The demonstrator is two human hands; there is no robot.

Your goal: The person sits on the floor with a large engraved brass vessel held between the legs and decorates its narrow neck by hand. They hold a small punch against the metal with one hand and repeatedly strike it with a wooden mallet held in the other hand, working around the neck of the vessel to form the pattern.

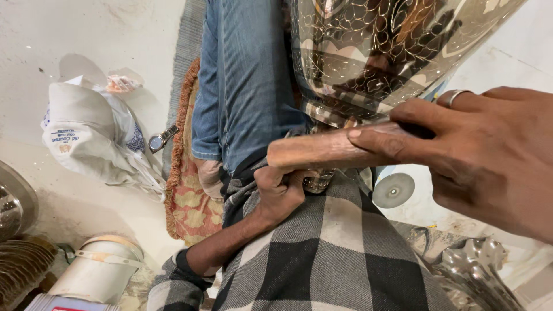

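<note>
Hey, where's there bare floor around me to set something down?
Bare pale floor lies upper left, above the white bag, and another patch sits between that bag and the white bucket. It is crowded at centre, where the right hand holds a wooden tool against the metal vessel and the left hand grips below.

Vase (374, 52) on lap; wristwatch (161, 140) lies left.

Room is tight at the centre: the vessel (374, 52) fills the top, the wooden tool (328, 150) crosses beneath it, and the left hand (279, 193) sits under that. Bare floor (75, 34) opens left, past the bag (92, 138) and watch (160, 140). Metal pieces (478, 270) probably block the lower right.
</note>
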